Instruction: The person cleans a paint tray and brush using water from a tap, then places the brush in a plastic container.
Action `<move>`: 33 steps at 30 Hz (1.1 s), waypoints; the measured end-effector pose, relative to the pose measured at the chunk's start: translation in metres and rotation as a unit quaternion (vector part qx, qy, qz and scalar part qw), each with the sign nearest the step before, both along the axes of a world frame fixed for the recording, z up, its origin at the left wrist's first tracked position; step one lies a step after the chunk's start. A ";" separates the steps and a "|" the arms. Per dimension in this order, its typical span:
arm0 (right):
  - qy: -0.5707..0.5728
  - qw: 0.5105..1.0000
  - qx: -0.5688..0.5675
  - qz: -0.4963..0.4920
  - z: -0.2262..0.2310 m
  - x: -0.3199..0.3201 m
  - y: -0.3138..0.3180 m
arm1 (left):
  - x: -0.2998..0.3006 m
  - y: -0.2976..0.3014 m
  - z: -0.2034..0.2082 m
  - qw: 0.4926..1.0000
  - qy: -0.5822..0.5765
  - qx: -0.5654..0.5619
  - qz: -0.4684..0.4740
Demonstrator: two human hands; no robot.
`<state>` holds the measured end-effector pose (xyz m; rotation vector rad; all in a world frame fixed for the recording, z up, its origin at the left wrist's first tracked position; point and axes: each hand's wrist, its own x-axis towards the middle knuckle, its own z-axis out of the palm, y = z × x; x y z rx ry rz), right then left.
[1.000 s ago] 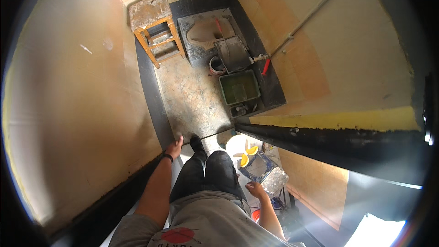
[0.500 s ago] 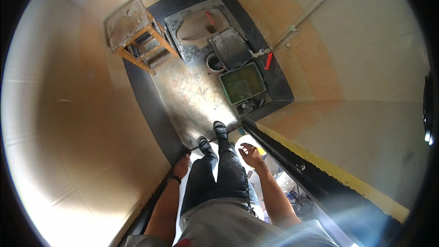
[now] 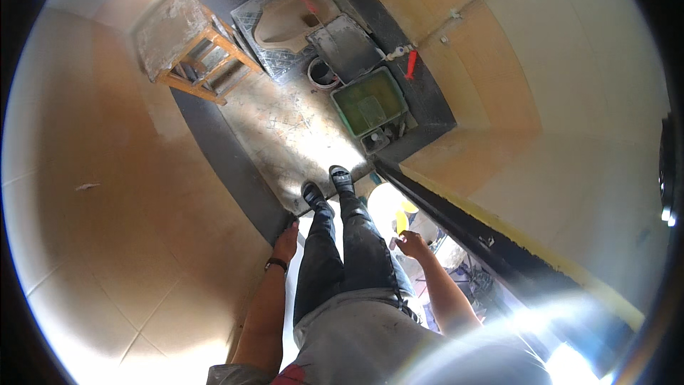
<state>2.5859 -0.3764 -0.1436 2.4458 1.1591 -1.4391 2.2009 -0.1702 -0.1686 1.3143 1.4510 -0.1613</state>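
Beside the dark wall border (image 3: 235,171) hangs the left hand (image 3: 286,244); just past the right hand (image 3: 412,244) shows a yellow piece (image 3: 402,222). I can't tell either grip.

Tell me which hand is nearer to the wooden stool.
Left. The left hand is by the left wall, below and right of the stool in the picture; the right hand is farther off, beyond the dark trousers.

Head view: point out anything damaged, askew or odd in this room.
The stool, upper left, looks worn: its seat is blotched and scuffed. A dark panel overlaps part of the squat toilet in this view, an odd spot for it; whether they touch is unclear.
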 end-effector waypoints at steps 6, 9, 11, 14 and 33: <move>-0.073 0.939 0.335 -0.006 0.161 -0.025 0.069 | -0.015 0.011 -0.036 0.998 -0.033 0.017 0.051; -0.205 0.860 0.466 0.036 0.293 -0.023 0.118 | 0.003 0.037 -0.010 0.997 0.019 -0.070 -0.019; -0.375 0.800 0.466 0.055 0.350 -0.016 0.116 | 0.003 0.044 -0.008 0.996 0.036 -0.068 -0.053; -0.612 0.664 0.423 0.079 0.378 0.009 0.109 | -0.005 0.053 -0.016 0.991 0.058 -0.090 -0.079; -0.641 0.639 0.363 0.223 0.358 0.033 0.120 | 0.029 0.070 -0.015 0.995 0.032 -0.065 -0.075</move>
